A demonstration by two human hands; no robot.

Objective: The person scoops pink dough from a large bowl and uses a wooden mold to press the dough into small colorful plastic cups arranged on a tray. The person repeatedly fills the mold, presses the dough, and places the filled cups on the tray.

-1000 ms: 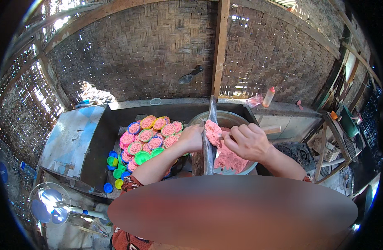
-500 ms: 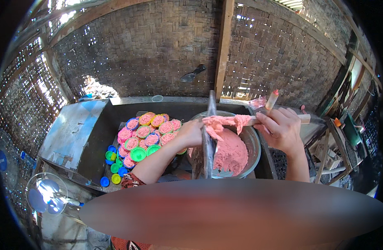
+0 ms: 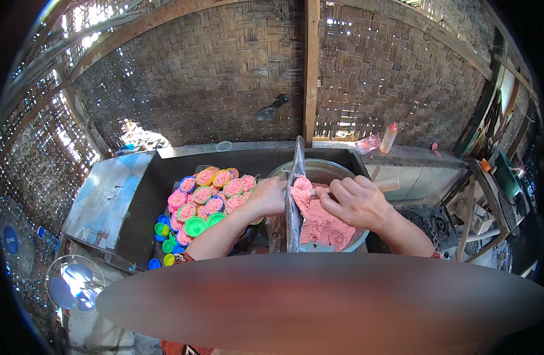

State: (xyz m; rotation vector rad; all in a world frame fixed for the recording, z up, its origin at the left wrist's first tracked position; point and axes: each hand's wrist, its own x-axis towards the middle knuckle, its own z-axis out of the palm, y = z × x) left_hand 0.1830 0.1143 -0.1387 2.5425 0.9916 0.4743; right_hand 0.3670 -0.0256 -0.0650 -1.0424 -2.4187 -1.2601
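A wooden handle is clamped in the right hand, seemingly for leverage, with pink dough held against the upright board and heaped in the bowl to its right. At the board's left, whether the left hand is clamped cannot be told.

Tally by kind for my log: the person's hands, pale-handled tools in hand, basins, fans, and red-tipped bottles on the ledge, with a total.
Hands (left hand, right hand): 2
Pale-handled tool: 1
Basin: 1
Fans: 2
Red-tipped bottle: 1
Total: 7
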